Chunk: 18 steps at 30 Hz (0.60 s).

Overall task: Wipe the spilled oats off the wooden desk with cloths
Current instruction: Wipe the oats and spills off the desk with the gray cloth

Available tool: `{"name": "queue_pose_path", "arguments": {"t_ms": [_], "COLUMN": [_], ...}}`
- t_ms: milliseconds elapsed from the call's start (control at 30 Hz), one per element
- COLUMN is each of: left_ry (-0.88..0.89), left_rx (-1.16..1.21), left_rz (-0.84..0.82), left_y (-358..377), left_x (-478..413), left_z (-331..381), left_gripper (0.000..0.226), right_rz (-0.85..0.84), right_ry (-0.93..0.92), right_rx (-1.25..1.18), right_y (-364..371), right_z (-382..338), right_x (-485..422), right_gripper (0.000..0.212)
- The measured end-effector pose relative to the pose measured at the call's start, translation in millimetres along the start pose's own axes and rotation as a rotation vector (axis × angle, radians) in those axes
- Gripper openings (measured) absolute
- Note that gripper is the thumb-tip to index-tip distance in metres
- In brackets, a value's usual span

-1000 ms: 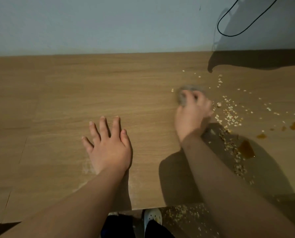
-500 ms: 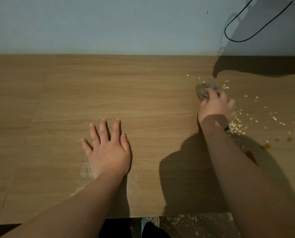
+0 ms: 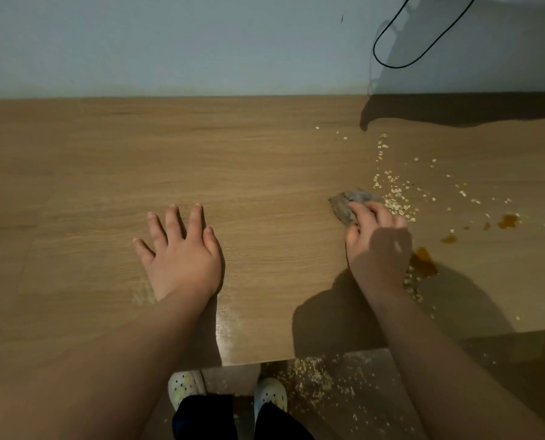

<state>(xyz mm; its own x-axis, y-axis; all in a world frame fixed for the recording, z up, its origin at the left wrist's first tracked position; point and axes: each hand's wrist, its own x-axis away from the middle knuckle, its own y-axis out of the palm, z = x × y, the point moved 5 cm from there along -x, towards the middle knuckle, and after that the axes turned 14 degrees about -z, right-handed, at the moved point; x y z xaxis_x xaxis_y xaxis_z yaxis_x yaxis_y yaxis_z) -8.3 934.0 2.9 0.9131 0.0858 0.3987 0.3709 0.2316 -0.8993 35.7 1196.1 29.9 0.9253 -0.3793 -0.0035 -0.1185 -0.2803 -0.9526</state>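
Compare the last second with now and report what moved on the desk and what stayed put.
The right hand, gripping the grey cloth, swept out toward the wall half a second ago and has now pulled back toward the desk's near edge, left of the oats. Nothing was picked up or released. The left hand stayed flat on the wooden desk, and the brown stains remain.
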Motion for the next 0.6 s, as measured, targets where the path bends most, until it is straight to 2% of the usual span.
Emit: {"name": "queue_pose_path", "arguments": {"t_ms": [67,133,233,300,367,467,533,600], "left_ry": [0.009,0.016,0.035,0.077,0.141,0.272,0.305,0.293], "left_rx": [-0.007,-0.015,-0.032,-0.063,-0.117,-0.176,-0.193,-0.188], "left_rz": [-0.003,-0.007,0.002,0.031,0.033,-0.018,-0.044,-0.053], "left_y": [0,0,0,-3,-3,11,22,24], "left_x": [0,0,2,4,10,32,44,46], "left_z": [0,0,2,6,9,16,18,20], "left_gripper": [0.051,0.051,0.05,0.048,0.048,0.051,0.053,0.054], "right_rz": [0.006,-0.016,-0.156,-0.207,-0.206,-0.095,-0.041,-0.037], "right_ry": [-0.036,-0.208,-0.397,-0.327,-0.144,0.081,0.025,-0.196], "right_rx": [-0.077,-0.115,-0.005,0.035,0.053,-0.031,-0.092,-0.065], "right_y": [-3,3,23,18,9,-9,-8,1], "right_z": [-11,-43,-72,-53,-14,28,14,-20], "right_x": [14,35,61,54,45,47,64,90], "right_gripper": [0.036,0.037,0.043,0.045,0.044,0.04,0.036,0.035]}}
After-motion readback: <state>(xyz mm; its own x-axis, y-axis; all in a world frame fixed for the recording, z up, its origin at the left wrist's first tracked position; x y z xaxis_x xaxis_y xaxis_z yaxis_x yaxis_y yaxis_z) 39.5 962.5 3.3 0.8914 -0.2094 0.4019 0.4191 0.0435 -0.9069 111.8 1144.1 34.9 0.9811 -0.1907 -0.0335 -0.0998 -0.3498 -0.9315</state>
